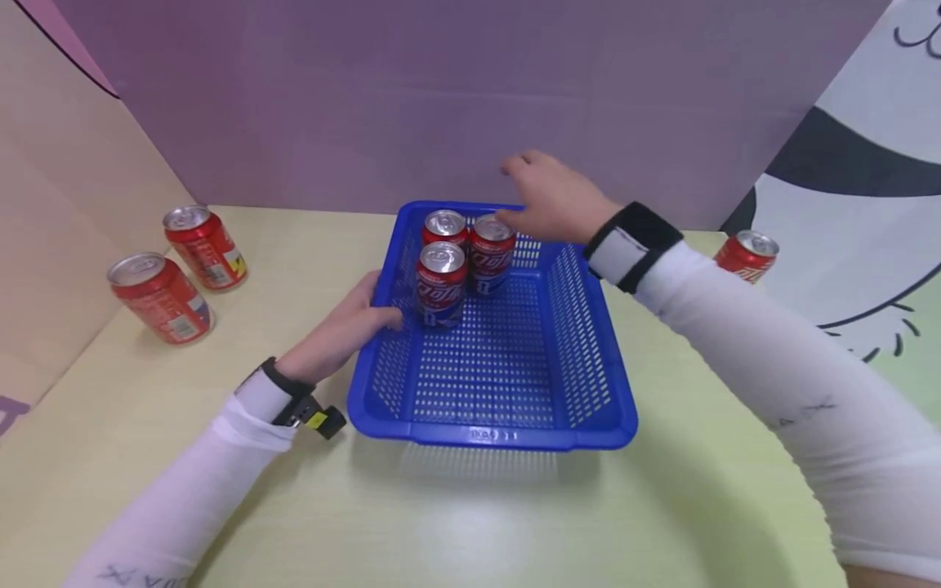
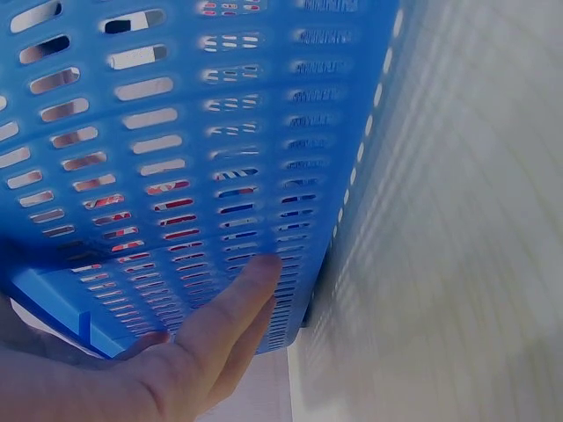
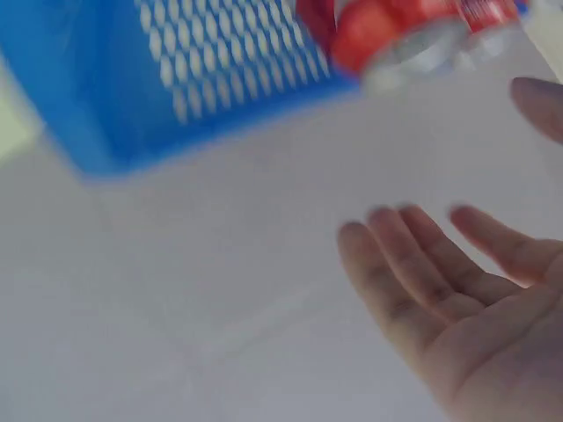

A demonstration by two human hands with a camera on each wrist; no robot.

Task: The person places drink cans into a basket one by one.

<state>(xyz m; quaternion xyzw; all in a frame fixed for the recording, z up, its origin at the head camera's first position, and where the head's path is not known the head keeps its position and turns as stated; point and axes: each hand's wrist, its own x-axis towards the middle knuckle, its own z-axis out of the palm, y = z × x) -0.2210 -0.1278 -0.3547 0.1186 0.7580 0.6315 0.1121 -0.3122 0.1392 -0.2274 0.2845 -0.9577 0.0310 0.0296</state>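
Note:
A blue plastic basket [image 1: 488, 437] with slotted walls holds three red soda cans upright in its far left part: a front can [image 1: 441, 286], a right can [image 1: 494, 255] and a back can [image 1: 445, 226], partly hidden. My left hand [image 1: 340, 333] grips the basket's left rim, thumb over the edge. In the left wrist view, the fingers of that hand [image 2: 198, 365] lie along the outer wall. Over the far rim, beside the right can, hovers my right hand [image 1: 560, 198]. Its fingers spread loosely with nothing held, as the blurred right wrist view of the hand [image 3: 475, 316] shows.
Two more red cans stand on the table's left side, a nearer can [image 1: 165, 302] and a farther can [image 1: 207, 249]. Another can [image 1: 747, 255] at the right is partly covered by my sleeve. A purple panel [image 1: 367, 106] rises behind the table [image 1: 470, 514].

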